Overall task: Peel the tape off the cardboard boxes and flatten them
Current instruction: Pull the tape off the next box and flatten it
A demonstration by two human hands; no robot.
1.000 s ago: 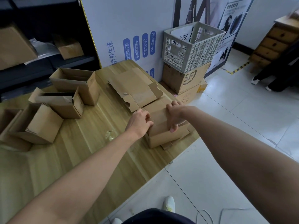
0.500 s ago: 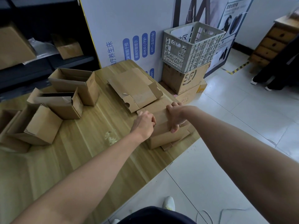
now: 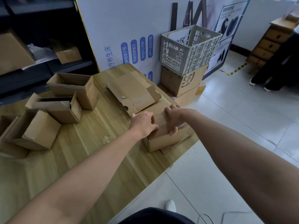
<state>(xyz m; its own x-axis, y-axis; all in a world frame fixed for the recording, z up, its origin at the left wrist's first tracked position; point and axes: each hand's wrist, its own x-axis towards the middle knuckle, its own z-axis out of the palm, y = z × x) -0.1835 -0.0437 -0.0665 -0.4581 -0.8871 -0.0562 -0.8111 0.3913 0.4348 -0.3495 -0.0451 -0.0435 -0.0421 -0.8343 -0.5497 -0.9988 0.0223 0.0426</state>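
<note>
Two hands are on one small cardboard box [image 3: 165,140] that sits near the right edge of the wooden table [image 3: 97,159], close to the corner. The left hand [image 3: 142,125] is on the box's left end with its fingers curled over the top. The right hand [image 3: 174,120] grips the right end, with the fingers hooked over the far edge and the thumb pressed on the near side. Under the box lies some flat cardboard [image 3: 166,149] that pokes out at the bottom. Just behind the hands lies a big flattened box [image 3: 134,91], spread out on the table. A little crumpled bit of clear tape [image 3: 106,139] lies on the wood to the left of the hands. Farther left stand three open boxes: one at the back [image 3: 72,88], one in the middle [image 3: 59,110] and one nearest the table's left side [image 3: 37,131]. Past the table, on the floor by the wall, a grey plastic crate [image 3: 191,50] sits on top of a brown carton [image 3: 182,81]. One white shoe [image 3: 169,206] shows at the bottom, on the white floor tiles.
</note>
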